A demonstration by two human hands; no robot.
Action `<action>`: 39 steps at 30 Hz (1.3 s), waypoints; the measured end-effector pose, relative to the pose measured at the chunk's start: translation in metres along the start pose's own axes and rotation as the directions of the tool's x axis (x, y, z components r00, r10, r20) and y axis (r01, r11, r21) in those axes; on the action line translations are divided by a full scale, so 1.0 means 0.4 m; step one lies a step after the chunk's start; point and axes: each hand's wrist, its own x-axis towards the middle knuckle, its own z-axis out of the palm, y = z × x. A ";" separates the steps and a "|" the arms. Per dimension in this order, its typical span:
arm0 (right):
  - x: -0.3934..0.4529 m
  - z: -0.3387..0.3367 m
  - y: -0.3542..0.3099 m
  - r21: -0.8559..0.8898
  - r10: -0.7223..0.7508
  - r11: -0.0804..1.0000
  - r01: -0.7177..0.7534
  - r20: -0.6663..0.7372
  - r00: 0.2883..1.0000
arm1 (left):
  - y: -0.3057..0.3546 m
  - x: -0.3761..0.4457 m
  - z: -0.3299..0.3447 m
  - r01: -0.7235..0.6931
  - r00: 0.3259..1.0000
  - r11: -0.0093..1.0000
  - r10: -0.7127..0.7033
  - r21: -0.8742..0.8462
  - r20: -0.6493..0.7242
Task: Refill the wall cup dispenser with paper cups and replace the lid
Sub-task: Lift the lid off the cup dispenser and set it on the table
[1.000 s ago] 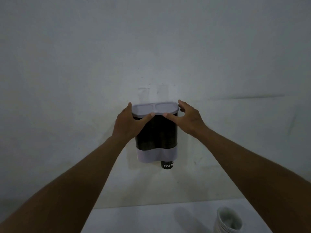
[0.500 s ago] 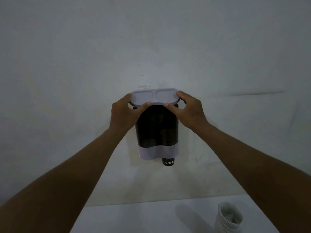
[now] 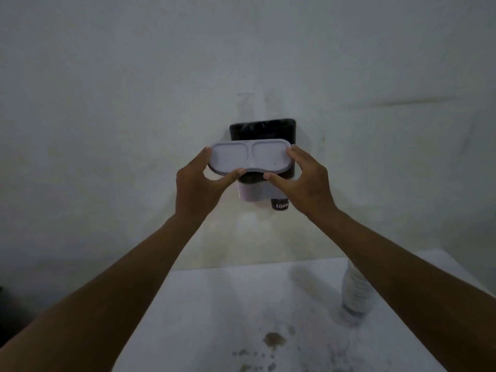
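Lid (image 3: pixel 251 158) sits pinched between your left hand (image 3: pixel 197 187) and right hand (image 3: pixel 303 181), in front of the open dispenser (image 3: pixel 264 132). Probably light, stiff plastic: grip its ends.

A plain, dim refreshment corner, home or workplace unclear: a cup dispenser (image 3: pixel 264 135) hangs on a bare pale wall (image 3: pixel 134 103), with a stained white table (image 3: pixel 255 318) and stacked paper cups (image 3: pixel 355 291) below it.

dim, bluish light | soft overall blur | wide-angle stretch at edges
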 end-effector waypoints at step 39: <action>-1.000 0.362 0.350 -0.395 0.639 0.767 -0.506 0.389 0.664 | -0.172 -1.096 0.088 0.424 0.488 0.807 -0.586 0.411 0.647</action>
